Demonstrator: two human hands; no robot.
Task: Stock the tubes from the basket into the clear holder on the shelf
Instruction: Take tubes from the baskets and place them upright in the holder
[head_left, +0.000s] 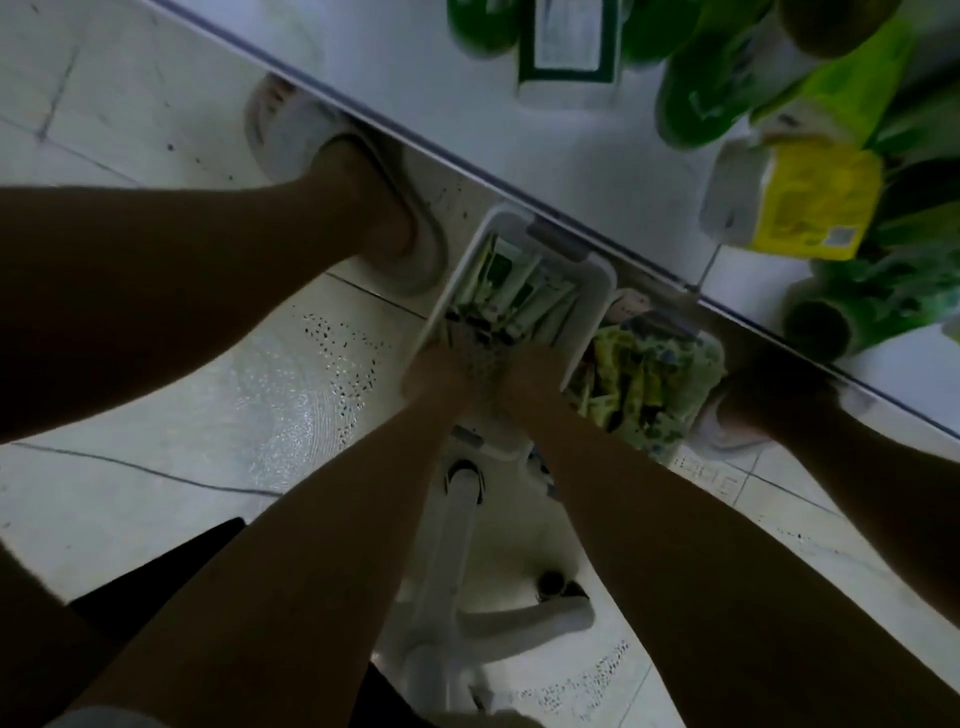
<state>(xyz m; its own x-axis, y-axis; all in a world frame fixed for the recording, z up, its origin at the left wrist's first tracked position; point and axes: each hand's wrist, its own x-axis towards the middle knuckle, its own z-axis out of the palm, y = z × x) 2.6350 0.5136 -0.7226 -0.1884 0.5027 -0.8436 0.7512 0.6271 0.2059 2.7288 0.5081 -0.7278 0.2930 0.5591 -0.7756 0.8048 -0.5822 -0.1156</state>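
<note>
Floor: pale tiles (171, 395) with dark specks, dimly lit, seen from straight above.
Shelf: a white shelf (395, 67) runs diagonally across the upper right, its edge a grey strip.
Shelf goods: green packs (691, 104), a white and green box (569, 57) and a yellow pack (810, 202), all blurred.
Basket: a white basket (597, 291) sits just below the shelf edge, on a white stand with a curved leg (524, 618).
Tubes: green and white tubes (519, 296) lie lengthwise inside the basket, packed side by side.
Second bin: just to the right of the basket, a container of green and yellow packets (649, 384).
Left hand (434, 376): reaches into the near end of the basket, among the tube ends; whether its fingers grip a tube I cannot tell, as they are dark and blurred.
Right hand (527, 371): beside the left one, also at the near end of the basket; its hold cannot be told either.
Feet: a white shoe (291, 135) at the left by the shelf edge, another (727, 431) at the right.
</note>
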